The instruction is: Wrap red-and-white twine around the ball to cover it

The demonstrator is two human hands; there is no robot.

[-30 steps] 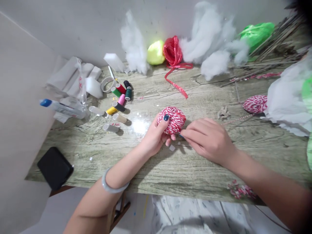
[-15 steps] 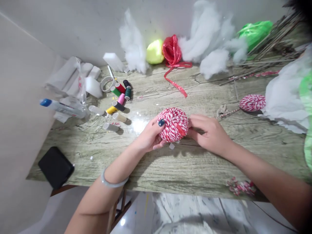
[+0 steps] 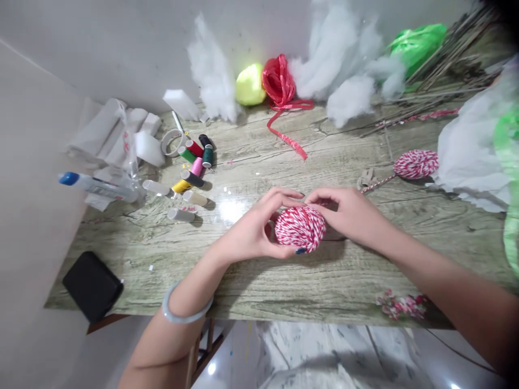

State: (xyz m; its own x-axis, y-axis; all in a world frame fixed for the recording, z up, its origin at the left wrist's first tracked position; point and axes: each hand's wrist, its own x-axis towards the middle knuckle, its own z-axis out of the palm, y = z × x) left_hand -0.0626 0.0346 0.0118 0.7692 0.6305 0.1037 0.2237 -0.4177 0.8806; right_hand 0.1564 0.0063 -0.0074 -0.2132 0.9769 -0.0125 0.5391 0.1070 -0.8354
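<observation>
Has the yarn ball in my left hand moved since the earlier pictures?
Yes: the yarn ball has shifted right and toward you, farther from the red ribbon.

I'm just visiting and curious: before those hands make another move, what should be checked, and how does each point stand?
1. Left hand has hold of the red-and-white yarn ball: ok, gripped from the side.
2. Right hand is close to that ball: ok, at its upper right. What it pinches: cannot tell.
3. Twisted strand from the second ball joins the held one: cannot tell, the right hand hides it.
4. Thread spools out of the way: ok, left of both hands.
5. Black case fully on the table: not ok, a corner appears to overhang.
</observation>
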